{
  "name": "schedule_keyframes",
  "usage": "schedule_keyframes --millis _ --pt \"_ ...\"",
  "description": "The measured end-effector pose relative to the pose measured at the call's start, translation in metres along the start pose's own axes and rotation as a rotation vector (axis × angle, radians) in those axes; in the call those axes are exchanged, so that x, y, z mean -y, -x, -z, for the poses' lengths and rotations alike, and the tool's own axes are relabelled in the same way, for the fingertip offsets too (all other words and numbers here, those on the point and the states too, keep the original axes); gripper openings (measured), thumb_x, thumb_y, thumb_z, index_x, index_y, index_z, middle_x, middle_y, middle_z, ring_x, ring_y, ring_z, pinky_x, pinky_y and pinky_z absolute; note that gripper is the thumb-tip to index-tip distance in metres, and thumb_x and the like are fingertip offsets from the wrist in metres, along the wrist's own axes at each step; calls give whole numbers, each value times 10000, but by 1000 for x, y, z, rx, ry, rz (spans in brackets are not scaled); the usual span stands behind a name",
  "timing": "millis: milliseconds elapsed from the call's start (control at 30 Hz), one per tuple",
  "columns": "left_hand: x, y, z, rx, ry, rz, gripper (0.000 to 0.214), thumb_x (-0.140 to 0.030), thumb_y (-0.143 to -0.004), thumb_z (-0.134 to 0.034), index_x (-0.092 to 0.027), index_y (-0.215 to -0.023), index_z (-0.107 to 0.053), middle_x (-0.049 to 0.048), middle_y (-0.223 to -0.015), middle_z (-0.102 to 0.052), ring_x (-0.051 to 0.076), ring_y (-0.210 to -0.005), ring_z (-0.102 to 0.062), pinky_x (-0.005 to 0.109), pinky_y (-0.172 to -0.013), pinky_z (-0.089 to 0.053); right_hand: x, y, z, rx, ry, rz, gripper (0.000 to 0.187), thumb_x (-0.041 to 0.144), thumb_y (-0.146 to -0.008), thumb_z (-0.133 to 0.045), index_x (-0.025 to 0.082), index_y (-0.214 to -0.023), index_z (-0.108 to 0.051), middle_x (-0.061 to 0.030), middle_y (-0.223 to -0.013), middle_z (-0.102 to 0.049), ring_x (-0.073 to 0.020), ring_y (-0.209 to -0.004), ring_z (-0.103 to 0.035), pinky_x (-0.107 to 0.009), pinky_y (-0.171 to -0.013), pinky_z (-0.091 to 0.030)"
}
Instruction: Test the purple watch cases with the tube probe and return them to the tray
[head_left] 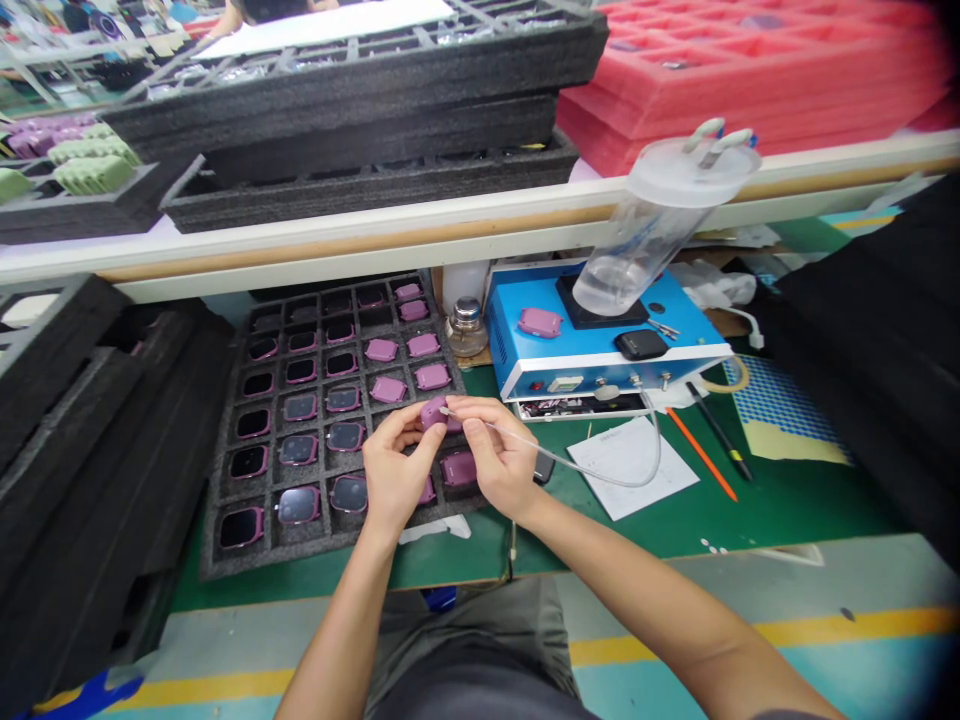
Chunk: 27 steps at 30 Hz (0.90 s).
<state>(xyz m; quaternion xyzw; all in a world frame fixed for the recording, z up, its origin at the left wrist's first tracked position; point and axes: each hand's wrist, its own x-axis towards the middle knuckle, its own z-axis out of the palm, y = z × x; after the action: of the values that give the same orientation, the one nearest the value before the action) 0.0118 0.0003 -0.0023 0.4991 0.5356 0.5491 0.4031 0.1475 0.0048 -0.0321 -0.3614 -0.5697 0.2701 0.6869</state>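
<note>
My left hand [396,465] is closed around a small purple watch case [433,411], holding it up over the black foam tray [300,549]. Pinched in my right hand [504,462] is the end of a thin clear tube [600,474]; its tip touches or nearly touches the case's side. From there the tube loops right to the front of a blue box-shaped machine [517,282]. Rows of purple watches with dark screens, such as one watch [241,527], and several purple cases lie in the tray's compartments. My hands hide part of its right side.
A clear cylinder [637,245], a pink-purple case [540,322] and a black case [641,345] rest on the machine. Right of it lie white paper [634,465], an orange stick [701,453] and a black pen [718,432]. A glass bottle [466,328] stands behind. Foam stacks [97,480] flank the left.
</note>
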Motion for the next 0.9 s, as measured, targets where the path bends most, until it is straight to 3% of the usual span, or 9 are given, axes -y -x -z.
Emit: schedule_keyframes --millis 300,500,667,767,900 --pt "1 -1 1 -2 -6 -4 300 -294 -783 -853 -167 -1053 -825 85 -1004 -820 192 -851 -759 285 -779 -627 -3 1 0 12 -38 15 178 214 -1038 -594 258 -1069 -763 -70 -1078 -808 -196 -1072 -784 -375 -940 -660" --pt "0 1 -2 2 -13 -3 300 -297 -787 -844 -172 -1060 -824 86 -1011 -818 197 -848 -756 287 -765 -624 -1 -1 0 3 4 14 172 268 -1044 -585 255 -1039 -756 -76 -1057 -814 -220 -1053 -792 -411 -921 -675" --pt "-12 1 9 34 -229 -107 275 -280 -844 -783 -216 -1108 -822 84 -1032 -809 222 -853 -749 325 -771 -619 0 4 2 -21 -20 16 174 245 -1045 -580 258 -1050 -753 -75 -1072 -808 -224 -1067 -788 -428 -931 -674" --pt "-26 -42 24 80 -477 -237 371 -202 -819 -783 -257 -1186 -790 62 -980 -800 242 -848 -742 357 -845 -596 -2 8 3 -36 -54 -21 172 255 -1049 -578 258 -1061 -750 -83 -1095 -800 -234 -1080 -783 -443 -920 -682" --pt "-35 -151 38 176 -759 -273 321 -48 -812 -676 -195 -1075 -787 96 -1092 -805 289 -1070 -729 402 -1043 -522 -3 11 2 -13 -63 -70 166 296 -1045 -596 248 -1030 -754 -85 -1058 -799 -235 -1047 -784 -439 -892 -691"
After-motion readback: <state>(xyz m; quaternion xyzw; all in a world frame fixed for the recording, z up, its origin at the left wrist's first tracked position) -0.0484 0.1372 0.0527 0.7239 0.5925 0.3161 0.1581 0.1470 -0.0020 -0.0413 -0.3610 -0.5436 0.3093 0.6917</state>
